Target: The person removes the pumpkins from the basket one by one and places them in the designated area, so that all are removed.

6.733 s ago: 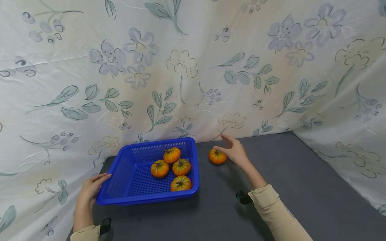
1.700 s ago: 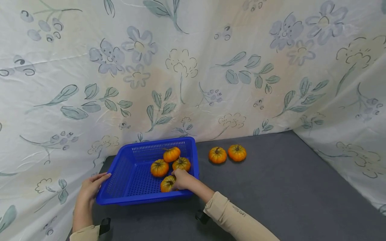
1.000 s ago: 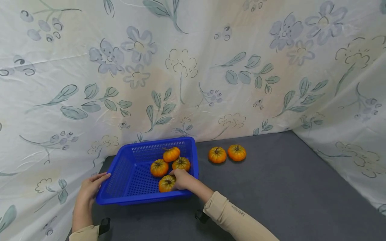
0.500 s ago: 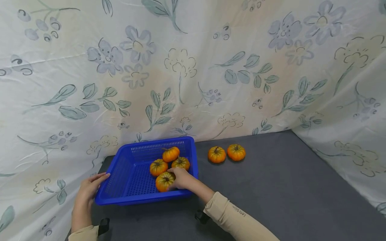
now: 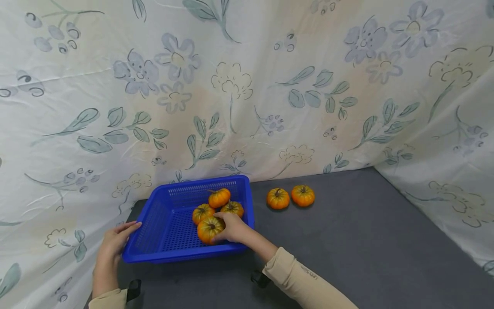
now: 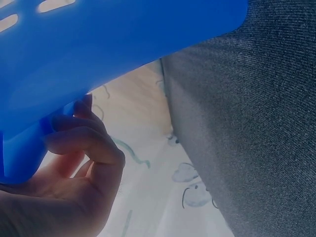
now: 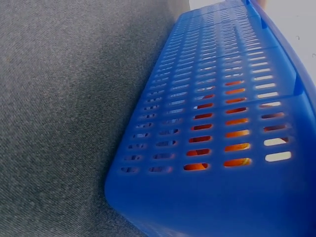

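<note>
A blue plastic basket (image 5: 181,256) with slotted walls holds several small orange pumpkins. My left hand (image 5: 115,241) grips its left rim; in the left wrist view the fingers (image 6: 84,143) curl around the rim. My right hand (image 5: 233,227) reaches over the front right of the basket and grips the front pumpkin (image 5: 208,230), thumb toward the front and fingers at its back right. Close behind it sit a left pumpkin (image 5: 202,213), a right pumpkin (image 5: 233,208) partly covered by the hand, and a rear pumpkin (image 5: 219,198). The basket wall (image 7: 207,187) hides the right hand in the right wrist view.
Two more pumpkins stand side by side to the right of the basket on the dark grey table (image 5: 366,231), a nearer one (image 5: 278,199) and a right one (image 5: 302,195). A floral curtain (image 5: 247,141) rises behind the table and along its sides.
My right hand has gone from beside the pumpkins on the table into the basket. The front pumpkin has shifted left and slightly back in its grip. My left hand stays on the rim.
</note>
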A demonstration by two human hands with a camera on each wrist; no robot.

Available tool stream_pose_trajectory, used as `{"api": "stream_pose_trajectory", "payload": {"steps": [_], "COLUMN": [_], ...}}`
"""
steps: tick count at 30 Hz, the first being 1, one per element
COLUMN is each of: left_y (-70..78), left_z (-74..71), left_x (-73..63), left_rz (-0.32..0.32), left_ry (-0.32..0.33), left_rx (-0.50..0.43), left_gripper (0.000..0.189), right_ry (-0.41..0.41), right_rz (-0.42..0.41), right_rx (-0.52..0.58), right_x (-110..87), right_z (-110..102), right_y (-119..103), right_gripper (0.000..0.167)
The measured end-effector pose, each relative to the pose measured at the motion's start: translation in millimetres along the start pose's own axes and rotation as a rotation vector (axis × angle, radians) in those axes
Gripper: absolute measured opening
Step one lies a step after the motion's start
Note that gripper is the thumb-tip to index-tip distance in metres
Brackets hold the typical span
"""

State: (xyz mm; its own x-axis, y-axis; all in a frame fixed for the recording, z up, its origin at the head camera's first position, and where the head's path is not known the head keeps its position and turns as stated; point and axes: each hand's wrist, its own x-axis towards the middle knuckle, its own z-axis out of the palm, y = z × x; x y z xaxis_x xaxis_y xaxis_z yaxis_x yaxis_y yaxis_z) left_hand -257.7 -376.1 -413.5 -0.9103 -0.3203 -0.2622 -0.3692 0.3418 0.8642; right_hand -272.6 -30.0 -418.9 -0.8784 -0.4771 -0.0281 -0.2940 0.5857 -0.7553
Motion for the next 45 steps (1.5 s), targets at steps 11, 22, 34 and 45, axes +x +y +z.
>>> {"api": "stream_pose_trajectory", "payload": {"steps": [11,22,34,45], "left_y": [-1.4,-0.3,-0.4,-0.7], "left_z": [1.3,0.7,0.6,2.2], "left_x": [1.9,0.1,-0.7,-1.6], "left_rz": [-0.009,-0.005,-0.006,0.000], "left_ry": [0.010,0.008,0.009,0.027], "left_rx": [0.019,0.007,0.000,0.013], "left_gripper": [0.077,0.078,0.078,0.078], "right_ry": [0.023,0.043,0.074,0.116], "right_rz": [-0.027,-0.047,-0.098,-0.139], "right_rx": [0.056,0.131,0.166,0.227], "right_x": [-4.2,-9.4,-18.7,-25.3], "right_z": [-7.9,-18.8,-38.4,-57.3], "right_y": [-1.7,-1.8,-3.0,1.8], "right_gripper": [0.074,0.075,0.074,0.076]}}
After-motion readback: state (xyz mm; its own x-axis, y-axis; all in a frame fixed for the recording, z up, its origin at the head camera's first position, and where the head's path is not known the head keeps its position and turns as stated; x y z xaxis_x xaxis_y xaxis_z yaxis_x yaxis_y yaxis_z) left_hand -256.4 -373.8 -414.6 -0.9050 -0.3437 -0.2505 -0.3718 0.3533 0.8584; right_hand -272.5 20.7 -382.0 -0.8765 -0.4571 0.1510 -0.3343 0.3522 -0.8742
